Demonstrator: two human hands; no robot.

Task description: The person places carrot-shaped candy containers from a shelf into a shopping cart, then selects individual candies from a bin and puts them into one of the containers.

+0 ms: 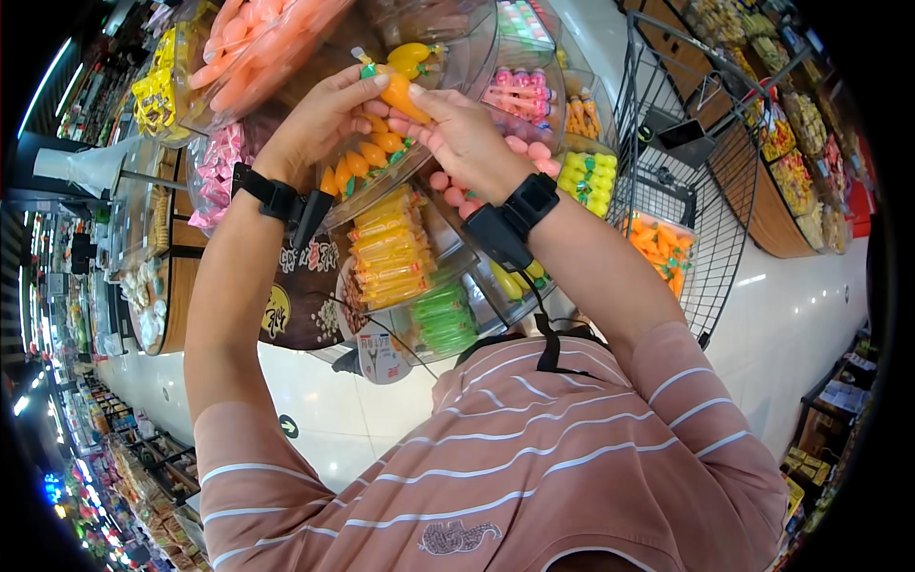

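Observation:
Between my two hands is an orange, mango-shaped jelly pack [403,98] with a green collar and a pale tip. My left hand [330,107] pinches its green end between thumb and fingers. At the rounded end, my right hand [465,129] grips with the thumb on top and fingers beneath. Just below the hands, a clear curved bin holds several similar orange packs [359,160] in rows. Two yellow fruit-shaped packs [409,57] lie right behind the held one. Both wrists wear black straps with small devices.
A wire shopping cart [725,207] stands at the right, with a bag of orange carrot-shaped packs [659,247] in its lower part. Clear bins around the round display hold yellow wrapped sticks [392,250], green packets [443,318] and pink bottles [520,96]. A thin cable hangs from each wrist device.

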